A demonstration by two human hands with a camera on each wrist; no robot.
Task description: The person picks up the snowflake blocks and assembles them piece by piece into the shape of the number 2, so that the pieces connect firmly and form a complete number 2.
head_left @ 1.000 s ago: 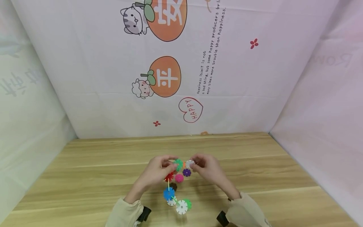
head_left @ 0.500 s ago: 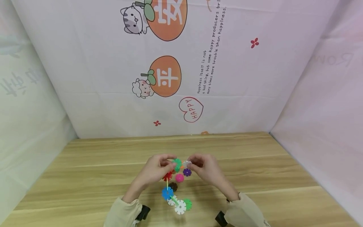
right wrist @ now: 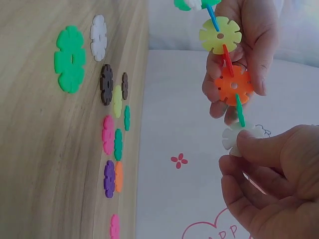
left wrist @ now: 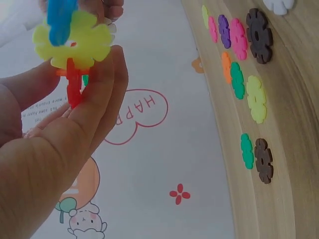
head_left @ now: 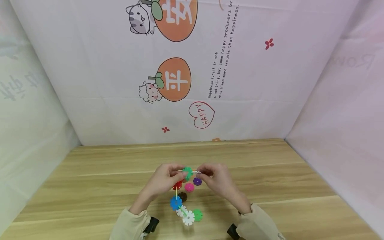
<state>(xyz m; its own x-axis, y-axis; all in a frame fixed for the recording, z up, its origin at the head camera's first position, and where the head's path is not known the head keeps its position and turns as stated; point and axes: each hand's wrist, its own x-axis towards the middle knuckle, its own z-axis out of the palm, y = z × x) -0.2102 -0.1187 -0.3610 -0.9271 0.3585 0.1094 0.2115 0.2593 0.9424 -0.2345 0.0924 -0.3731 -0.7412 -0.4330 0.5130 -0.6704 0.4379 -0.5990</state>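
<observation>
Wooden table (head_left: 270, 173), pale, grain running sideways; I use it as the reference. My chain of notched plastic discs (head_left: 176, 202) is in the air over the table, between my forearms. My left hand (head_left: 165, 180) grips the chain near its orange disc (right wrist: 233, 87). My right hand (head_left: 220, 180) pinches a white disc (right wrist: 231, 137) at the chain's end, thumb on one face, fingers behind. The chain's green disc (right wrist: 240, 110) meets that white one; can't tell how deep it's slotted.

Loose on the table, lying flat below the chain: purple disc (head_left: 197, 181), pink disc (head_left: 189, 187), brown disc (head_left: 182, 196), bright green disc (head_left: 197, 215), plus more colours in the wrist views.

Room: white printed cloth (head_left: 246, 76) rises at the table's far edge, creased, with orange fruit shapes, a cartoon cat, black lettering, a red HAPPY heart (head_left: 201, 115), all turned sideways. Pale left wall (head_left: 33, 110) and pale right wall (head_left: 339, 110) flank the table, faint writing on both. My beige sleeves (head_left: 132, 224) come in over the table's near side, black straps (head_left: 151, 225) at both wrists.
</observation>
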